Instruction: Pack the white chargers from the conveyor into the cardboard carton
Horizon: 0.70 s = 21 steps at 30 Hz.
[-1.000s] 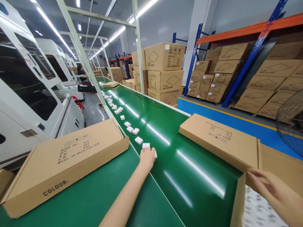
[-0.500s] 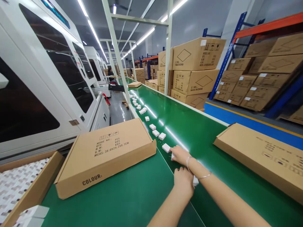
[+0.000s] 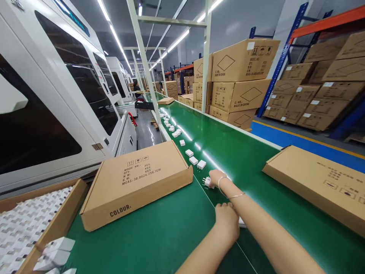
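My right hand (image 3: 218,179), with bracelets on its wrist, is closed round a white charger plug (image 3: 208,182) just above the green belt; its metal prongs point left. Just below it, my left hand (image 3: 227,220) is curled shut over the belt. A white piece like another charger plug (image 3: 242,223) shows at its right edge, mostly hidden by the hand and the right forearm. Beyond my right hand lie more loose white charger plugs, the nearest charger plug (image 3: 201,164) with prongs toward me, the others trailing away along the belt's left side.
A closed carton (image 3: 137,179) lies left of my hands, and another carton (image 3: 316,182) lies at the right. An open box (image 3: 54,224) at lower left holds rows of white pieces, with loose white plugs (image 3: 58,253) beside it. White machines (image 3: 94,102) line the left; a person is far back.
My right hand has closed on the nearest charger plug, which was lying flat at its fingertips, and turned it. My left hand stays curled below. The view has shifted slightly left.
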Each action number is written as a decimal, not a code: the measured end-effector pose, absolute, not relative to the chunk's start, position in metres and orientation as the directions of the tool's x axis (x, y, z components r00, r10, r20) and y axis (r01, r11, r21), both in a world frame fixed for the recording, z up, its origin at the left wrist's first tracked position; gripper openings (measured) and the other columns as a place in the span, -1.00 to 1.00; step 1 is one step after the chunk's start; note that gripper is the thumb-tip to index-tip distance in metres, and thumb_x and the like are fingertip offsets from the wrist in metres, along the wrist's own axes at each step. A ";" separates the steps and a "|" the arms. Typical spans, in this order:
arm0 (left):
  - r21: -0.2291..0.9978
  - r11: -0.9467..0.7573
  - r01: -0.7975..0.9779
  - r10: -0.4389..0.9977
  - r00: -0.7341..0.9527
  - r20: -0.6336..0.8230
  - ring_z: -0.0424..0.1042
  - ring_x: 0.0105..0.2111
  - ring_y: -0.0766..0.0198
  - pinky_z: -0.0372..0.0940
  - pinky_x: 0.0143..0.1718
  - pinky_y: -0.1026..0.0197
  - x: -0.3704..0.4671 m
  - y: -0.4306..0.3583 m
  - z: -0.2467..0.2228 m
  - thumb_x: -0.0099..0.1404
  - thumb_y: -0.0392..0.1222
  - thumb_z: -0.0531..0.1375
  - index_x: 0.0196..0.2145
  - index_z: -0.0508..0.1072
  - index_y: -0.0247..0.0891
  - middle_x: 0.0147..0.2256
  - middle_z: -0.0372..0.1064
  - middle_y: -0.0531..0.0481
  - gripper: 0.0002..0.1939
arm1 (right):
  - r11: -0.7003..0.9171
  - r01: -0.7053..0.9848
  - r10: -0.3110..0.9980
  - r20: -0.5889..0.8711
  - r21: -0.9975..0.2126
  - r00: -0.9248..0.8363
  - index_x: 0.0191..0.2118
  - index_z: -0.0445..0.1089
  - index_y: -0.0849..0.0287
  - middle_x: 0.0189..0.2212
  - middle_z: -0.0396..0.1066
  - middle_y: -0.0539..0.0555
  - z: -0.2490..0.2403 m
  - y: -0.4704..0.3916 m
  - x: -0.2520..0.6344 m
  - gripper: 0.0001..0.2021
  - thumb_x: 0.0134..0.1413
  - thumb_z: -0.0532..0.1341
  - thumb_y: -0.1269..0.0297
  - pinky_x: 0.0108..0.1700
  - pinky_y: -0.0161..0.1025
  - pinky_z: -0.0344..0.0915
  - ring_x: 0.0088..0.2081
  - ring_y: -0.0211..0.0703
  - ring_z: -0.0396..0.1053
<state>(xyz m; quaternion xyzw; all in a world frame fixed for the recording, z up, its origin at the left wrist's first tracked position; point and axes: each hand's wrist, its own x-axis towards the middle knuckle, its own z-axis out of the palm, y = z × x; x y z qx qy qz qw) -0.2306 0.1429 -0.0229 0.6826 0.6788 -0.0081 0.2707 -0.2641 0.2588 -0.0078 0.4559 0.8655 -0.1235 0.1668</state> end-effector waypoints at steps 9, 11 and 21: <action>0.254 0.072 0.964 0.923 0.032 -0.384 0.33 -0.16 0.07 0.28 -0.21 0.13 -0.230 0.140 0.014 -0.01 -0.21 0.24 -0.15 0.34 -0.28 -0.14 0.29 -0.16 -0.59 | 0.549 0.774 0.731 -0.269 -0.314 -0.627 -0.24 0.27 0.20 -0.36 0.39 0.03 0.014 0.236 -0.071 -0.73 -0.03 0.19 0.14 -0.32 -0.31 0.25 -0.33 -0.19 0.35; 0.223 0.075 0.972 0.923 0.017 -0.385 0.27 -0.09 0.00 0.27 -0.18 0.09 -0.208 0.149 0.017 0.02 -0.34 0.18 -0.15 0.35 -0.37 -0.12 0.25 -0.27 -0.63 | 0.567 0.737 0.702 -0.252 -0.368 -0.666 -0.26 0.27 0.17 -0.39 0.40 -0.01 0.008 0.215 -0.048 -0.76 -0.04 0.18 0.17 -0.36 -0.37 0.23 -0.36 -0.23 0.35; 0.377 -0.014 0.926 0.947 0.134 -0.293 0.20 0.00 0.12 0.17 -0.03 0.23 -0.211 0.126 -0.003 -0.04 -0.38 0.20 0.15 0.01 -0.31 0.03 0.15 -0.19 -0.21 | 0.700 0.672 0.685 -0.039 -0.241 -0.728 0.11 0.09 0.15 -0.08 0.28 0.21 -0.006 0.163 -0.040 -0.37 -0.11 0.18 0.04 -0.14 -0.08 0.20 -0.08 0.08 0.23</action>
